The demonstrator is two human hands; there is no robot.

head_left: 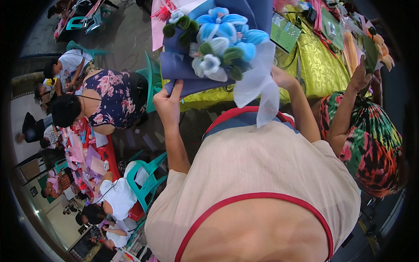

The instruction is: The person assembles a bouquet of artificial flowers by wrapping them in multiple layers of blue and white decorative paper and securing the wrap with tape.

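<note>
A bouquet of fuzzy blue and white flowers (221,41) with rounded green leaves is in front of me, at the top of the head view. Dark blue wrapping paper (179,72) surrounds it, and a translucent white ribbon-like sheet (260,83) hangs down its right side. My left hand (169,105) is closed on the lower left edge of the blue paper, thumb on the near face. At the bouquet's right side, my right hand (283,78) reaches behind the white sheet, which hides its fingers.
Under the bouquet stands a table with a shiny yellow-green cloth (321,72), holding a green card (286,32) and craft materials. At right, a person in a colourful patterned top (366,139) holds an orange flower (384,52). Teal chairs (146,179) and seated people crowd a red-covered table (112,153) at left.
</note>
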